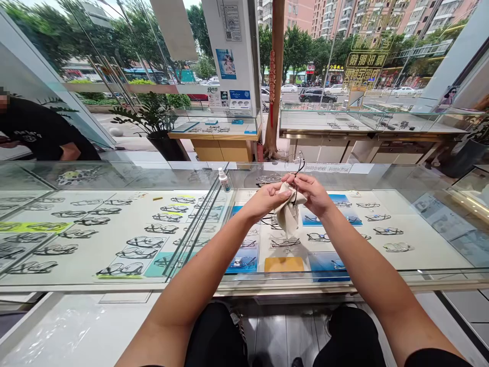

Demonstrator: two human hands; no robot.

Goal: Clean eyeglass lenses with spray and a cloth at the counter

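Both hands up over the glass counter (275,292), near its far edge, R of the seam btwn the two cases. L hand (268,198): fingers closed on a pale cloth (287,221), thumb pressed on top; cloth bunched at the top, loose end hanging down. R hand (311,191): fingertips pinched on the eyeglasses (303,164), thin frame w/ a dark temple arm, palm side against the cloth too. Eyeglasses are btwn the hands, part sticking up above the fingers, part down by the cloth; exact grip pt on the frame is hard to tell, fingers overlap there.

Spray bottle (224,181), white, upright on the counter top nr the far edge, L of the hands, right by the seam. Printed sheet (330,167) along the far edge, R of the hands.

Inside the R case: rows of specs, blue trays incl. one (330,267) nr the front edge, w/ an orange pad (283,264) to its L. L case: more rows of specs, a lime strip (119,277) nr the front edge, toward the seam.

Past the counter's far L corner: a person (46,125) in a black top, bent fwd. Potted plant (153,120) to that person's R in view, window display case (217,133) next to it.
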